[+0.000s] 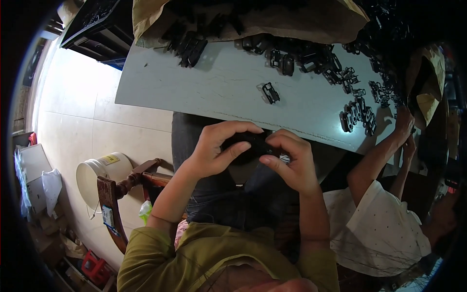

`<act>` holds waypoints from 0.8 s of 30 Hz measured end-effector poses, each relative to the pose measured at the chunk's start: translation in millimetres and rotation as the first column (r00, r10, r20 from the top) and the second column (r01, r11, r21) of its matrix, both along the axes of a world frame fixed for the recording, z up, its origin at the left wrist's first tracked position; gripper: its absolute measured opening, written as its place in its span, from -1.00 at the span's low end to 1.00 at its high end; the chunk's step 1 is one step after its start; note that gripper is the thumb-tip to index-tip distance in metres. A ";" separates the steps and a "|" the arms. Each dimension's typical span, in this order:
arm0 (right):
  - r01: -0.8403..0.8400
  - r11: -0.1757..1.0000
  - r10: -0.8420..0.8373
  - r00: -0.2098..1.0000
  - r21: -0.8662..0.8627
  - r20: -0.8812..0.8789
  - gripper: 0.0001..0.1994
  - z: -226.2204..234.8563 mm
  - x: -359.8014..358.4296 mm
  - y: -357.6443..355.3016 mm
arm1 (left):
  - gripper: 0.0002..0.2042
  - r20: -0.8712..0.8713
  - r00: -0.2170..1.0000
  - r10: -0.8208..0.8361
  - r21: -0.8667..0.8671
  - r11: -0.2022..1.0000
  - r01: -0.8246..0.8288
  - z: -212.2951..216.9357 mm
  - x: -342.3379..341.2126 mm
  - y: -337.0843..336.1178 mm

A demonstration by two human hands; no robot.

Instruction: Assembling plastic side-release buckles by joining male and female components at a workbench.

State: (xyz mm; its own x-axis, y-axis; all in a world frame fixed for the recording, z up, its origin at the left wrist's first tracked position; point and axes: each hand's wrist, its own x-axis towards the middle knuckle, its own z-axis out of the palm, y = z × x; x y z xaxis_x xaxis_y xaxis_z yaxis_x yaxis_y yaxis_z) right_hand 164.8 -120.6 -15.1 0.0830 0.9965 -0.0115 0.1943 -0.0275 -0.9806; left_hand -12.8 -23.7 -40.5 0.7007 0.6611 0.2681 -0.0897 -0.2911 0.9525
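Observation:
My left hand (pixel 219 146) and my right hand (pixel 289 160) meet over my lap, just below the near edge of the grey table (pixel 194 82). Together they pinch a small black plastic part (pixel 250 143), mostly hidden by my fingers and thumbs. A single black part (pixel 270 93) lies alone on the table above my hands. Several more black parts (pixel 311 61) are scattered along the far side.
A brown sack (pixel 253 22) spills black parts at the table's far edge. A person in a white dotted top (pixel 377 228) sits on my right, their hand (pixel 404 124) at a row of parts (pixel 357 117). A white bucket (pixel 99 177) and a wooden chair (pixel 124 187) stand on my left.

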 end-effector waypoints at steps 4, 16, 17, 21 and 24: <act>-0.045 0.999 0.044 0.999 0.029 0.030 -0.83 -8.7 -0.1 2.6 | -0.76 0.042 0.999 0.022 -0.013 1.000 -0.022 0.1 -2.3 -1.5; 0.275 0.927 -0.361 0.472 0.255 0.804 -0.83 -30.4 47.6 98.6 | -0.77 -0.097 0.805 0.585 0.445 0.749 -0.491 -3.3 2.1 58.2; 0.271 0.928 -0.360 0.474 0.256 0.803 -0.83 -31.9 46.5 96.6 | -0.75 -0.197 0.841 0.505 0.392 0.826 -0.404 3.3 9.7 54.0; 0.267 0.914 -0.402 0.488 0.306 0.774 -0.79 -33.5 44.0 66.9 | -0.69 -0.302 0.874 0.380 0.529 0.830 -0.178 5.7 47.4 38.9; 0.312 0.902 -0.423 0.492 0.299 0.761 -0.70 -32.9 46.4 45.9 | -0.60 -0.498 0.752 0.431 0.528 0.839 -0.132 6.2 65.6 32.3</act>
